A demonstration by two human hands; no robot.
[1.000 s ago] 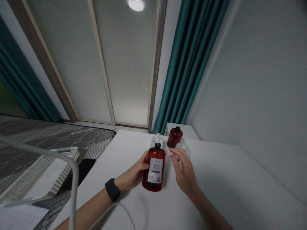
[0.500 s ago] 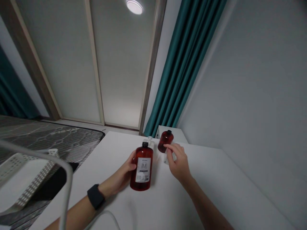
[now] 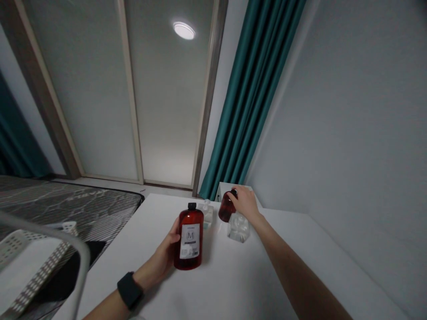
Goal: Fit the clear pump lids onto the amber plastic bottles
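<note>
My left hand [image 3: 166,250] is wrapped round the side of a reddish-amber bottle [image 3: 195,220] with a black cap and a white label marked M. It is upright over the white table. Farther back, my right hand [image 3: 245,202] grips the top of a second amber bottle [image 3: 225,209], its fingers covering much of the black cap. That bottle leans a little. Just in front of it stands a clear square glass bottle [image 3: 238,227], below my right wrist. Another clear glass bottle [image 3: 207,212] is partly hidden behind the labelled one.
The white table [image 3: 213,293] runs up to the wall on the right. A small white cabinet [image 3: 224,187] stands beyond its far edge by the green curtain [image 3: 230,124]. At left are a white perforated basket [image 3: 36,253] and a blurred pale curved bar [image 3: 82,253].
My right hand has moved up and back from near the clear glass bottle onto the rear amber bottle's top. The labelled bottle in my left hand has shifted slightly left.
</note>
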